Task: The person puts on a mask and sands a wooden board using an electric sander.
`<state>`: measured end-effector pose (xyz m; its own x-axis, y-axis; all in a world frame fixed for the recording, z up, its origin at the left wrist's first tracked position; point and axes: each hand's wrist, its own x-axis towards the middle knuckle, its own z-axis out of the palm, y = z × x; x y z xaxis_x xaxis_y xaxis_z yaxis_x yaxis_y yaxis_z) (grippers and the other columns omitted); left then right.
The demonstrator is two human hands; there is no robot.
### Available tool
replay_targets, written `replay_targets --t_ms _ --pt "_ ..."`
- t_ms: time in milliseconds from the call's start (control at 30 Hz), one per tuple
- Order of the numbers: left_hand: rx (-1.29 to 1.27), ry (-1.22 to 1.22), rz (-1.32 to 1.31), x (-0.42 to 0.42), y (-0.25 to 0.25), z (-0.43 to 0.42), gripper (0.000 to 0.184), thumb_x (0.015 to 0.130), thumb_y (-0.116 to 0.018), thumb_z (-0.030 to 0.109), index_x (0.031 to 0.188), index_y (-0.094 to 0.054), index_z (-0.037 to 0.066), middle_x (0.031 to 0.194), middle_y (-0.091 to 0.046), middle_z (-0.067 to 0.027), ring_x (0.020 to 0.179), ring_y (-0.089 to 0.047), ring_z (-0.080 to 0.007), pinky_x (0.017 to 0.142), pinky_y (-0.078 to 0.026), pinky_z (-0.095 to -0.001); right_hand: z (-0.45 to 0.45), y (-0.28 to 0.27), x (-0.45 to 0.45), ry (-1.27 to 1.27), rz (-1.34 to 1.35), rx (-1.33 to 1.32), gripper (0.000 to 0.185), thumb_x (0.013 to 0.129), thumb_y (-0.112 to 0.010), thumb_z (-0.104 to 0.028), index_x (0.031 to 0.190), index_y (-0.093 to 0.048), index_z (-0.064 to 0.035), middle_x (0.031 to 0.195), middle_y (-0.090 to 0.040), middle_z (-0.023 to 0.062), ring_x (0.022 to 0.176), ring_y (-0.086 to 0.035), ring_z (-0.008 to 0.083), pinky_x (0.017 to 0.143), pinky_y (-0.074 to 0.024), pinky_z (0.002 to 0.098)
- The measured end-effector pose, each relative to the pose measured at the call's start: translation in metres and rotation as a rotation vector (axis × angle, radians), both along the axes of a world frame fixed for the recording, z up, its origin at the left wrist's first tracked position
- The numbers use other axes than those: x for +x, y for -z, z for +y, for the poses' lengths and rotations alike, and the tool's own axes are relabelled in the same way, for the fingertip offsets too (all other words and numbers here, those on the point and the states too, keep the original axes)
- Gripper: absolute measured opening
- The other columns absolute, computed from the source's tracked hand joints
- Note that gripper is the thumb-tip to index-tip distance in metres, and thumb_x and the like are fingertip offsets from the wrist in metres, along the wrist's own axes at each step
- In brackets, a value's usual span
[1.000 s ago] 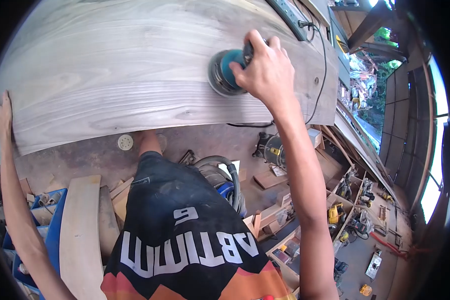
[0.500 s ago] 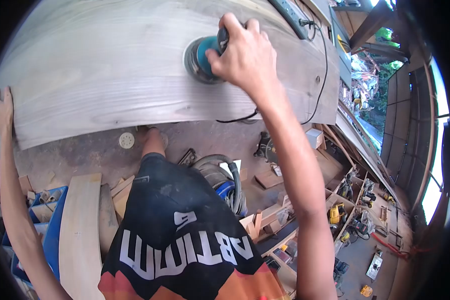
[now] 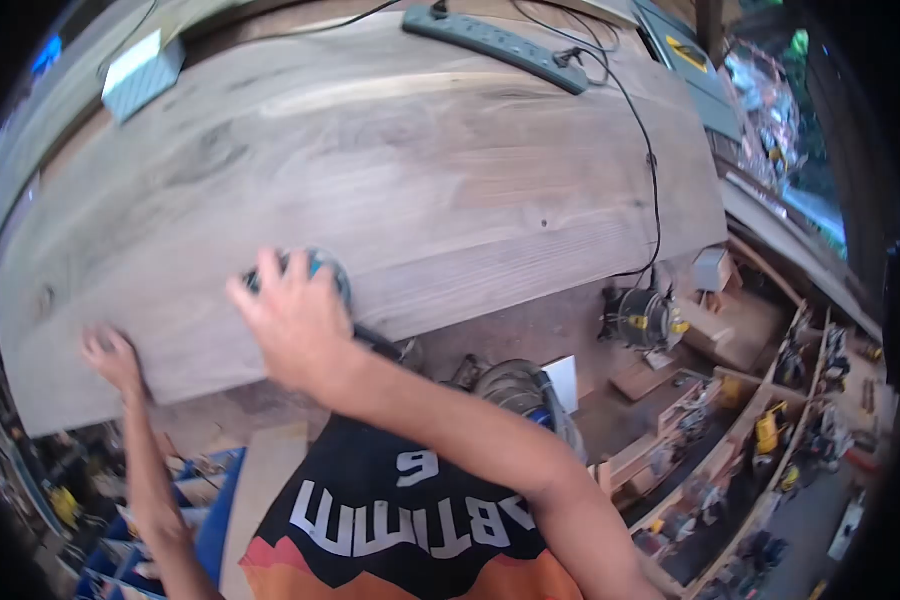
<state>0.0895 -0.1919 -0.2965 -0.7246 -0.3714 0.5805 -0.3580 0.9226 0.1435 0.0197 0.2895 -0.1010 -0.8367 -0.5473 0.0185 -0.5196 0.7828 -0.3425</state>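
A teal random orbital sander (image 3: 331,273) rests on a wide wooden board (image 3: 450,160), low and left of the board's middle. My right hand (image 3: 295,312) is wrapped over its top and hides most of it. Blur softens the fingers. A dark hose or cord (image 3: 378,342) trails from the tool toward the board's front edge. Further left, my left hand (image 3: 115,358) lies on the board close to that same edge, fingers stretched out and holding nothing.
A grey power strip (image 3: 495,45) with plugged cords lies along the board's far side. A pale block (image 3: 142,75) sits at the far left. Below are a vacuum hose (image 3: 515,385), a blue bin (image 3: 220,515), a black canister (image 3: 642,318) and shelves of tools (image 3: 760,440).
My right hand has carried the sander left and nearer to the front edge. The view has shifted, bringing the far side of the board into sight. My left hand still rests on the board.
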Motion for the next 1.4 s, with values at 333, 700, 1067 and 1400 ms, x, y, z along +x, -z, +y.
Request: replay_targets --t_ms 333,700,1067,1400 --pt "0.898 0.92 -0.255 -0.01 -0.1 0.398 0.066 0.091 -0.073 0.024 0.145 -0.045 -0.003 0.152 -0.047 -0.0233 0.144 -0.042 -0.041 0.121 -0.031 -0.0522 0.027 0.004 -0.019 0.198 -0.101 -0.04 0.056 0.08 -0.075 -0.023 0.133 -0.06 -0.0146 0.115 -0.057 0.0161 0.095 -0.063 0.034 0.065 -0.0574 0.0418" --pt "0.945 1.095 -0.307 -0.119 -0.07 0.495 0.045 0.089 -0.077 0.022 0.123 -0.059 0.0 0.135 -0.063 -0.0209 0.132 -0.057 -0.0386 0.115 -0.042 -0.0522 0.167 0.001 -0.051 0.392 -0.169 -0.343 0.09 0.075 -0.082 -0.024 0.156 -0.046 -0.0077 0.12 -0.053 0.0236 0.102 -0.059 0.0395 0.092 -0.0555 0.0457" --pt "0.864 1.284 -0.428 -0.181 -0.082 0.641 0.026 0.086 -0.08 0.017 0.103 -0.07 0.0 0.116 -0.076 -0.0196 0.114 -0.072 -0.0388 0.101 -0.057 -0.0484 0.357 0.065 -0.021 0.469 -0.146 -0.989 0.059 0.075 -0.056 0.004 0.134 -0.061 0.0066 0.136 -0.063 0.0257 0.13 -0.061 0.0422 0.112 -0.049 0.0512" --pt "1.094 1.42 -0.325 -0.218 -0.061 0.778 0.029 0.086 -0.077 0.014 0.107 -0.072 -0.004 0.119 -0.075 -0.0199 0.114 -0.072 -0.036 0.103 -0.054 -0.0443 0.448 0.095 -0.028 0.574 0.045 -0.696 0.078 0.082 -0.069 -0.014 0.152 -0.042 0.0101 0.155 -0.049 0.0242 0.147 -0.045 0.0406 0.123 -0.0364 0.0538"
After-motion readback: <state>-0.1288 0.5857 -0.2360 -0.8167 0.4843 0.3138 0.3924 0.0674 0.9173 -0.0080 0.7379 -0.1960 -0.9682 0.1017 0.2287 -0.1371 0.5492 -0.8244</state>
